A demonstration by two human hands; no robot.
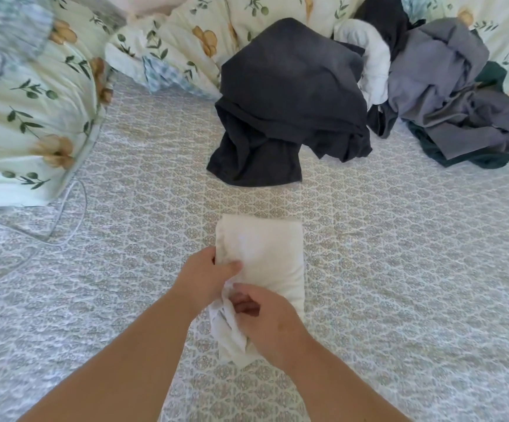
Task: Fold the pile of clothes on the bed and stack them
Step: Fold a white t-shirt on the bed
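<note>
Both of your hands are on one folded white garment (270, 254), which lies just below the centre of the frame on the patterned quilt (399, 269). Your left hand (207, 277) grips its left edge, thumb on top and fingers curled under the fold. Your right hand (265, 318), nearer the bottom, pinches the loose, crumpled end of the same cloth between thumb and curled fingers. No label or writing shows on it.

Bare quilt lies on every side of the white garment, widest to the right and at lower left. One thin white cord (70, 214) loops across the quilt at mid-left, well apart from your hands.

Beyond a strip of bare quilt, in the upper centre, one dark charcoal garment (289, 95) lies heaped, its lower edge trailing toward you. Just right of it sits the unfolded pile (448, 95): you can count one white piece, one grey, one dark green and one black, though the tangle may hide more.

Floral bedding (34, 111) fills the upper left and runs along the top edge.
</note>
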